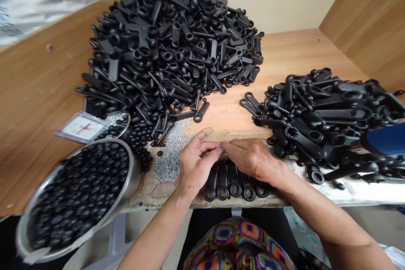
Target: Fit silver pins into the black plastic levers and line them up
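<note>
My left hand [196, 163] and my right hand [253, 157] meet over the front of the bench, fingertips pinched together. Whatever lies between those fingers is too small or hidden to make out. Right under them, several black plastic crank handles [234, 177] lie side by side in a row, ring ends toward me; my hands cover their far ends. Beside my left hand spreads a heap of small silvery metal pins [169, 160]. Further left are loose black round knobs [141, 145]. My left finger wears a tan band.
A big pile of black crank handles [177, 46] stands at the back. Another pile of handles [316, 114], with knobs attached, lies right. At front left stands a metal bowl [130, 164] full of black knobs, near a small white clock [82, 127]. Wooden panels [370, 21] border the bench.
</note>
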`<action>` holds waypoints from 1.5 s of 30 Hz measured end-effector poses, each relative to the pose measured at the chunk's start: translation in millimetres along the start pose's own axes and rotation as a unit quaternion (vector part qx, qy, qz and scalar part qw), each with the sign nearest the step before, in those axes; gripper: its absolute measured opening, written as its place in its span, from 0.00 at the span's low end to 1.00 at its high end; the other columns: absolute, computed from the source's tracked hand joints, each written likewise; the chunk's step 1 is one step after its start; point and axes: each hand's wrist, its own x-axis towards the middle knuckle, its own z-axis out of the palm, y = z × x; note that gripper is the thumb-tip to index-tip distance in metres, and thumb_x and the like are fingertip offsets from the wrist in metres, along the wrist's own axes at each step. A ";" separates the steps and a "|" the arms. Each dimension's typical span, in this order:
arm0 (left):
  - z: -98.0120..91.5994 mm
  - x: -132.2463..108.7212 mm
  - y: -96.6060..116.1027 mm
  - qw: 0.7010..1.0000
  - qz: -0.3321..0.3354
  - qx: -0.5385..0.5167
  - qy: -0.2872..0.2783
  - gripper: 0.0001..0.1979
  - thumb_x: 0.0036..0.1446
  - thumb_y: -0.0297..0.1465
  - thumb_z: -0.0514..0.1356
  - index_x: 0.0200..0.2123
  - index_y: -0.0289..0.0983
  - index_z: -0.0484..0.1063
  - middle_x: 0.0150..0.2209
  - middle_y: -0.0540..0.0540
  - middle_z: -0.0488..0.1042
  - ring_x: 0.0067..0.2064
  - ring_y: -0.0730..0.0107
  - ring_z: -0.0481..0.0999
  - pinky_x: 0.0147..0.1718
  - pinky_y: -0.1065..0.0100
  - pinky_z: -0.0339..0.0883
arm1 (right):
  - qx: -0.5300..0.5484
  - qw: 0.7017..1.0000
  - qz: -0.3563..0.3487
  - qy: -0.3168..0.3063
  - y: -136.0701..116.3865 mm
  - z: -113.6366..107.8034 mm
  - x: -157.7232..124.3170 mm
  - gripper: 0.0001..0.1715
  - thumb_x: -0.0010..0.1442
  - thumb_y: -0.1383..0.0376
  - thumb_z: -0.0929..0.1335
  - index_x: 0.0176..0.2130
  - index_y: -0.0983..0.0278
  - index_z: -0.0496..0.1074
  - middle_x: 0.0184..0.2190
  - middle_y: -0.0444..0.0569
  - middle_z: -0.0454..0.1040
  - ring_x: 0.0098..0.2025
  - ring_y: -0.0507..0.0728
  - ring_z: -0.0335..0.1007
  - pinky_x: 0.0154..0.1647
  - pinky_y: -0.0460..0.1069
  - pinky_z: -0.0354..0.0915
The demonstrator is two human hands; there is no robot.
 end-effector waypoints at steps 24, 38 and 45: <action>-36.6 0.6 -19.2 0.952 0.014 0.296 -0.079 0.27 0.45 0.30 0.58 0.51 0.35 0.62 0.26 0.53 0.73 0.29 0.73 0.72 0.37 0.67 0.66 | 0.345 0.927 0.142 -0.030 13.7 4.3 -4.1 0.07 0.60 0.70 0.63 0.32 0.65 0.70 0.24 0.40 0.68 0.27 0.48 0.64 0.29 0.42 0.58; -94.6 -27.8 -21.7 0.909 0.041 0.413 0.032 0.21 0.52 0.33 0.57 0.51 0.39 0.64 0.31 0.52 0.75 0.34 0.72 0.74 0.36 0.71 0.66 | 0.235 0.971 -0.021 -0.037 10.4 20.5 -2.6 0.09 0.59 0.71 0.67 0.28 0.66 0.72 0.24 0.44 0.72 0.30 0.51 0.64 0.42 0.50 0.57; -107.4 -42.6 -51.0 0.779 0.136 0.608 0.068 0.21 0.55 0.29 0.54 0.53 0.37 0.64 0.40 0.46 0.76 0.38 0.64 0.74 0.39 0.66 0.65 | 0.163 0.985 -0.027 -0.052 9.7 29.5 -4.7 0.10 0.61 0.68 0.66 0.30 0.65 0.74 0.28 0.48 0.73 0.36 0.56 0.65 0.42 0.52 0.56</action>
